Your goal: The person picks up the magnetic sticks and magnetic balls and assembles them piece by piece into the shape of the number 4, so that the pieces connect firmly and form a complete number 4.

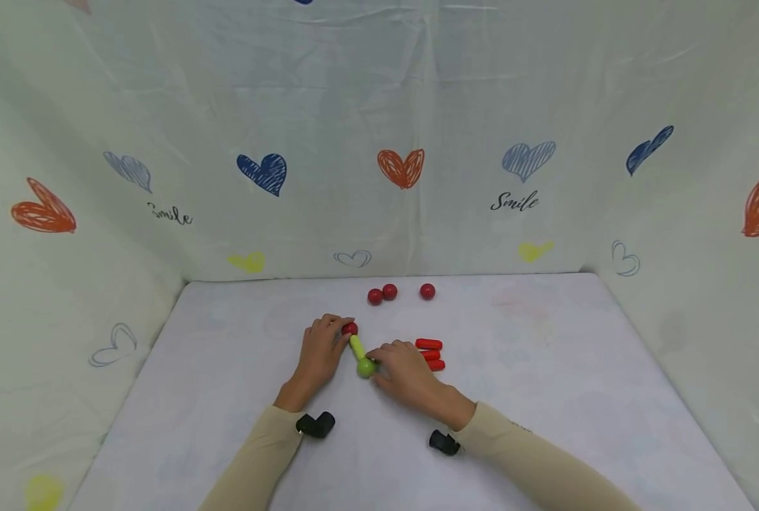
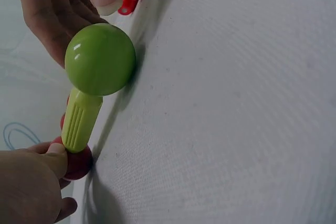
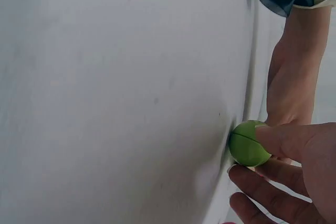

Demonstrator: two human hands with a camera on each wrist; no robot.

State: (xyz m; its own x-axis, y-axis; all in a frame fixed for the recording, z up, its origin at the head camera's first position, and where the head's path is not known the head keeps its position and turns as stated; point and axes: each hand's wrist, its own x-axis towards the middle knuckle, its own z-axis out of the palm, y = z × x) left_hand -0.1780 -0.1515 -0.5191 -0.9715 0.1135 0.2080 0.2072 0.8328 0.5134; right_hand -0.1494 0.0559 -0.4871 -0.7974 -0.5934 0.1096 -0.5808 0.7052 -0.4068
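A short yellow-green stick [image 1: 357, 347] with grooved sides lies between a red ball [image 1: 350, 328] at its far end and a green ball [image 1: 366, 367] at its near end. My left hand [image 1: 318, 353] pinches the red ball between thumb and fingers; in the left wrist view, the stick's tip [image 2: 79, 135] meets that ball. At the near end, my right hand [image 1: 408, 372] holds the green ball, its thumb [image 3: 286, 137] on one side and its fingers around the other. In the right wrist view the green ball [image 3: 247, 145] hides most of the stick.
Several red sticks [image 1: 429, 344] lie side by side just beyond the right hand, partly hidden by it. Farther back are two red balls [image 1: 375, 297] close together and a single red ball [image 1: 427, 291]. A heart-printed curtain [image 1: 328, 213] rises behind the white table [image 1: 526, 348].
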